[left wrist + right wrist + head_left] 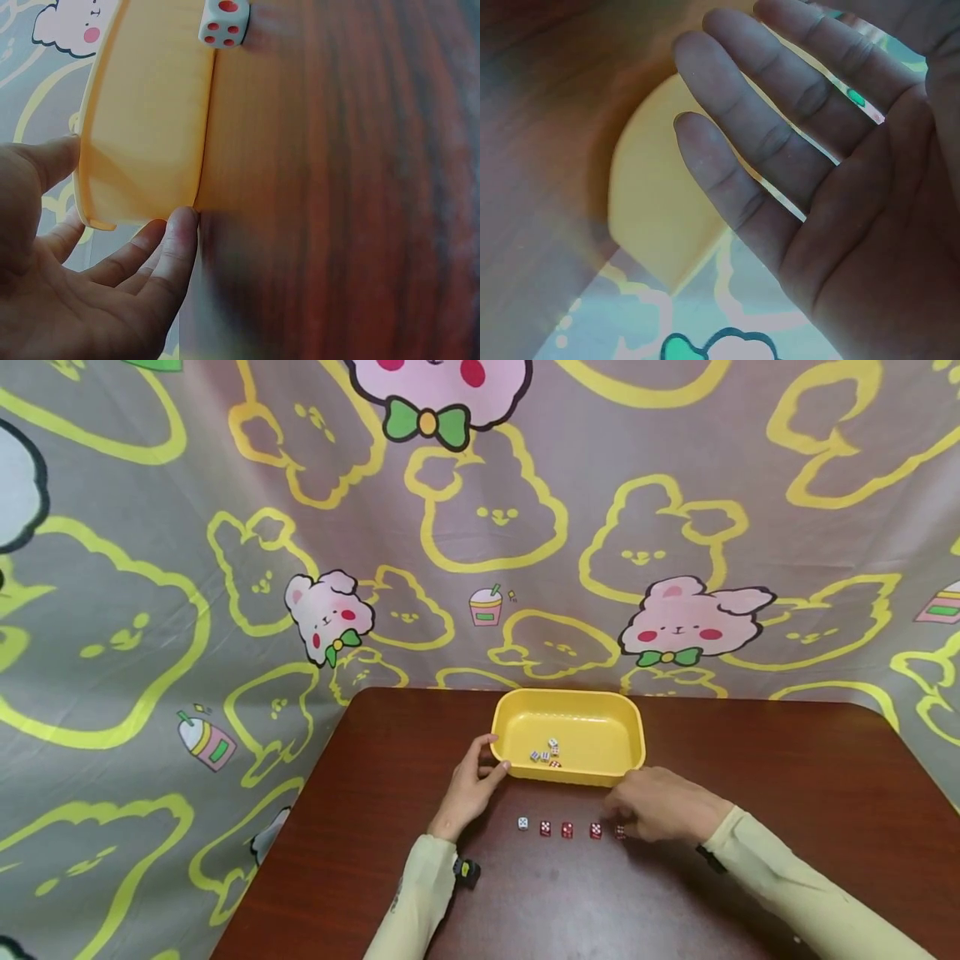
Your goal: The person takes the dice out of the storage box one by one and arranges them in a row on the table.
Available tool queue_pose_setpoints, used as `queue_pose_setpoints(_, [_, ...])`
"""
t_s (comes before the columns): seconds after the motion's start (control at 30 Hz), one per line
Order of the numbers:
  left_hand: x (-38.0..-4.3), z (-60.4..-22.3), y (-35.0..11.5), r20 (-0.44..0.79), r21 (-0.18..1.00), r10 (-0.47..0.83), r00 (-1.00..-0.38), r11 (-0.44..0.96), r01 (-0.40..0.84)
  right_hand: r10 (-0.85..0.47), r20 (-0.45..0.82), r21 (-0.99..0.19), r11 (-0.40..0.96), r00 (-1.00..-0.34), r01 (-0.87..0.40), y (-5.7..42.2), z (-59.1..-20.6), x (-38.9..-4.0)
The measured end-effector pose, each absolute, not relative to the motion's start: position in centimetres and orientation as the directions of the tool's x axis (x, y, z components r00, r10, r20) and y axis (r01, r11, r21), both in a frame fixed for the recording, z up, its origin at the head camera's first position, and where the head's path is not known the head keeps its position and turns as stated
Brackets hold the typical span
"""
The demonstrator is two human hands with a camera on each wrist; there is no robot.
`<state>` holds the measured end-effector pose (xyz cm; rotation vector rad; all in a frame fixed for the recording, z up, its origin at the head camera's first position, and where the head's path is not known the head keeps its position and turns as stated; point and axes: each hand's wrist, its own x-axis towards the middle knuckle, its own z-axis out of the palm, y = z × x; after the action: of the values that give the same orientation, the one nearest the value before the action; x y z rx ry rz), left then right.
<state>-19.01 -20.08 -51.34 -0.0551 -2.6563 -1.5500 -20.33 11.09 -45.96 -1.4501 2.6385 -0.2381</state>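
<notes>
In the head view, the left hand [467,789] is gripping a corner of the yellow tray [596,743], and the right hand [663,806] is hanging beside a red die [620,832] on the brown surface [660,902] before a rabbit-print curtain [540,468]. The left wrist view is showing a white die [225,26] with red pips near the tray; the right wrist view is showing four fingers [724,94] standing slightly apart, though whether they are pinching anything I cannot tell.

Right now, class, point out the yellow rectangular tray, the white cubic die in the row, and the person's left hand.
Yellow rectangular tray [600,740]: head view, bare inner floor.
White cubic die [522,822]: head view, top face.
Left hand [467,791]: head view, back of hand.
</notes>
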Motion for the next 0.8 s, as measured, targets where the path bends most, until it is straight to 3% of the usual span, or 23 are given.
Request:
queue_pose_setpoints(0.3, [-18.9,-51.5,-20.1,0.076,0.862,-0.002,-0.997,0.502,0.065,-0.819,-0.082,-0.189,0.572,-0.568,-0.798,10.3,-44.1,-20.7])
queue_pose_setpoints(0.63, [-18.7,-51.3,-20.1,0.077,0.865,0.011,-0.997,0.496,0.072,-0.844,-0.046,-0.122,0.536,-0.534,-0.836,9.5,-42.7,-21.4])
queue_pose_setpoints(0.8, [-18.8,-51.2,-20.1,0.078,0.866,0.013,-0.997,0.494,0.074,-0.829,-0.047,-0.122,0.558,-0.557,-0.821,8.9,-42.1,-21.9])
